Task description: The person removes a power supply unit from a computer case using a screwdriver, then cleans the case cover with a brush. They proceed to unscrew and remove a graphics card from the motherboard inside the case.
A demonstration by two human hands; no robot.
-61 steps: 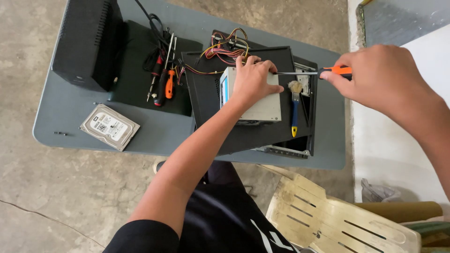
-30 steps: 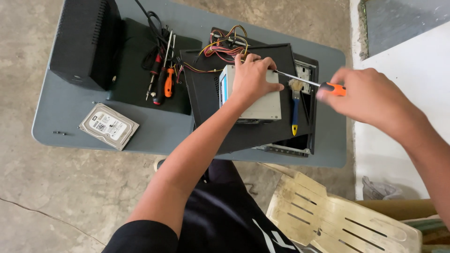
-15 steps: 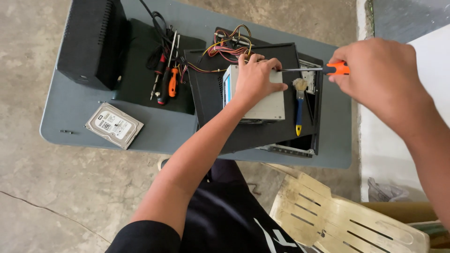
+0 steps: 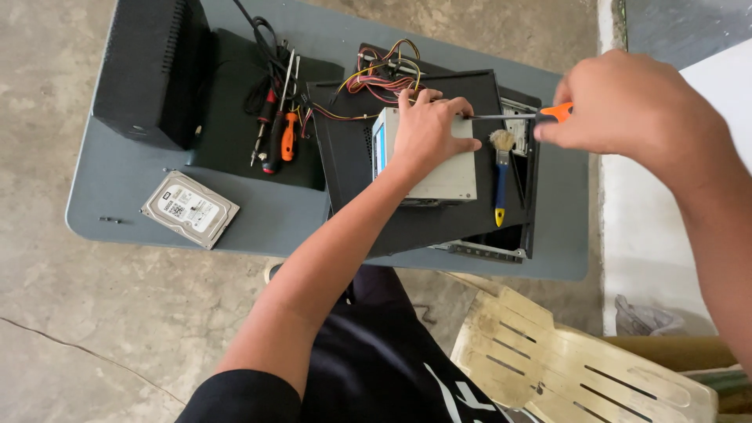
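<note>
Over a grey counter standing on a concrete floor, a person in a black shirt is working on an opened computer case, seen from above. Their left hand is lying flat with fingers spread on a pale metal drive box that is sitting on the black case, just left of the case's open bay. Their right hand is pinching the orange handle of a screwdriver, fingers closed around it, and the thin shaft is pointing left so that its tip is meeting the top edge of the drive box beside the left hand's fingertips; whether the tip is sitting in a screw cannot be told. Just right of the box, a small brush with a blue-and-yellow handle is lying on the case, bristles toward the far side. Behind the left hand, a bundle of coloured wires is spilling from the case. Left of the case, 3 or so screwdrivers with red and orange handles are lying on a dark mat, next to a black tower cover. Near the front-left corner of the counter, well apart from both hands, a bare hard drive is lying label up. At the person's right, a cream plastic chair is standing.
</note>
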